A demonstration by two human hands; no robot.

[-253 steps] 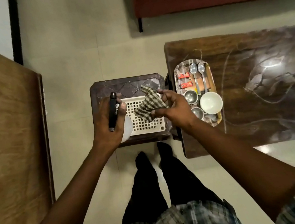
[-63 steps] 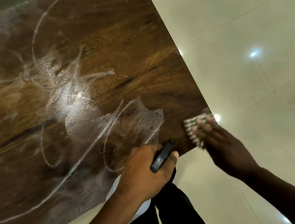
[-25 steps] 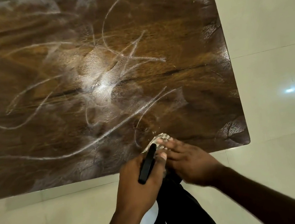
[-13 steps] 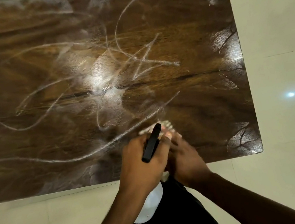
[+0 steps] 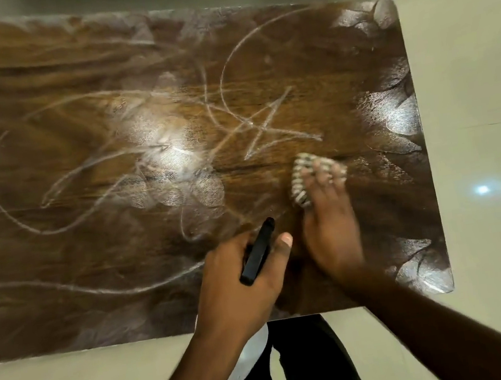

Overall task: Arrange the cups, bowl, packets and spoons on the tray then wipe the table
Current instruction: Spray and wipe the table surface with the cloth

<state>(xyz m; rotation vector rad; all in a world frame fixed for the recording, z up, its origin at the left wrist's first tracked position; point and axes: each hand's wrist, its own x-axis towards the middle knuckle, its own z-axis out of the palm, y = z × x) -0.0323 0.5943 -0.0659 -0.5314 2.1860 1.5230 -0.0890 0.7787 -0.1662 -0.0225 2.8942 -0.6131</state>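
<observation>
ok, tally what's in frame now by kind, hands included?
checked cloth: 1
black-topped bottle: 1
wooden table: 1
hands: 2 (left hand grips the bottle, right hand presses the cloth)
Total: 5

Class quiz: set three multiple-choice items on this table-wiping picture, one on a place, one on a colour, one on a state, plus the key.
1. Where is the checked cloth?
A. On the floor.
B. On the table, under the right hand.
C. On a chair.
2. What colour is the slim object that the left hand grips?
A. Red.
B. Yellow.
C. Black.
3. How does the table look?
A. Streaked with pale marks.
B. Covered with a tablecloth.
C. Stacked with plates.
Key: 1 B, its fingers press the cloth onto the wood; 2 C, dark against the hand; 3 A, whitish curves cross the brown surface.
</observation>
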